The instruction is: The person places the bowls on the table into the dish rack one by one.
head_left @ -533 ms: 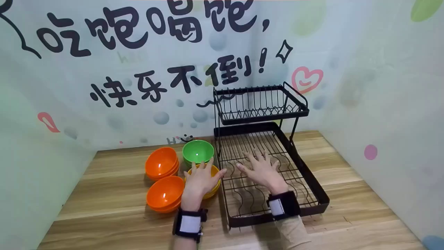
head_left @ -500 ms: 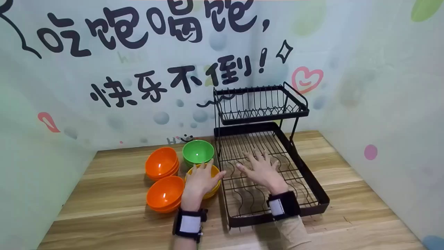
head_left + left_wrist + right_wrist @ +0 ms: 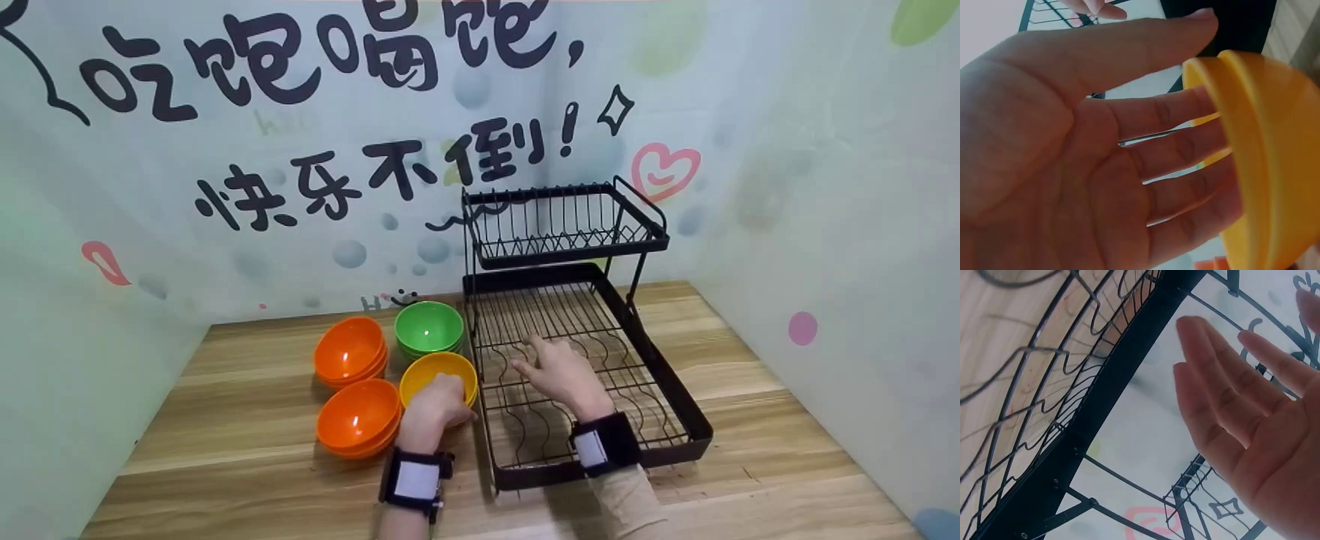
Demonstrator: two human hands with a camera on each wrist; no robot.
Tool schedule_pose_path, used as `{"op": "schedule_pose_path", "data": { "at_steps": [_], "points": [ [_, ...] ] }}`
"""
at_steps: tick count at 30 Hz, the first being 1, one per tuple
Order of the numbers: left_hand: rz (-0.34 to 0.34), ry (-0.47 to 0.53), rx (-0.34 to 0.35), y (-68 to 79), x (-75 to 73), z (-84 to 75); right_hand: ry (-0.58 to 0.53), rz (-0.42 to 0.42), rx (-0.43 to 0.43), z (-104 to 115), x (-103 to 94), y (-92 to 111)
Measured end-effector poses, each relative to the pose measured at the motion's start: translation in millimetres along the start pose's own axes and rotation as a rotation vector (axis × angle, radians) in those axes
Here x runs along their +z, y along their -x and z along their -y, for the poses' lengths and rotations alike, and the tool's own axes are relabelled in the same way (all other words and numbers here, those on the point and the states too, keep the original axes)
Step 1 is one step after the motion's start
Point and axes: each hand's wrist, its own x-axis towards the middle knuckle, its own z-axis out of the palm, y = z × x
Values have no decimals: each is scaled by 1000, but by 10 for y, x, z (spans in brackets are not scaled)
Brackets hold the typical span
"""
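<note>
The fingers of my left hand (image 3: 437, 409) reach over the rim into the upper yellow bowl (image 3: 427, 369). In the left wrist view these fingers look nearly straight inside the yellow bowl (image 3: 1292, 152), and the thumb stands apart from its rim. Another yellow bowl is nested beneath it. My right hand (image 3: 564, 375) hovers above the lower tier of the black dish rack (image 3: 517, 478), holding nothing. Its fingers are loosely bent in the right wrist view, and the rack's black frame (image 3: 1123, 394) is beside them.
Left of the rack stand a stack of green bowls (image 3: 429, 328) and two stacks of orange bowls, one farther back (image 3: 349, 352) and one nearer (image 3: 358, 416). The rack's raised upper tier (image 3: 570, 255) is at the back, before a printed wall (image 3: 300, 277).
My left hand has dipped from above the yellow bowls, its fingers now inside the upper one. My right hand's spread fingers have drawn closer together and bent slightly.
</note>
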Motion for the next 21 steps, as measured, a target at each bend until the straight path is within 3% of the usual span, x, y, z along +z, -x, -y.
{"op": "schedule_pose_path", "data": {
  "at_steps": [4, 14, 21],
  "points": [
    [-7, -20, -17, -19, 58, -22, 22, -8, 3, 28, 27, 7],
    [-144, -95, 26, -6, 145, -28, 24, -44, -34, 54, 52, 19],
    [-134, -114, 30, 2, 105, -28, 10, -38, -57, 53, 59, 19]
  ]
}}
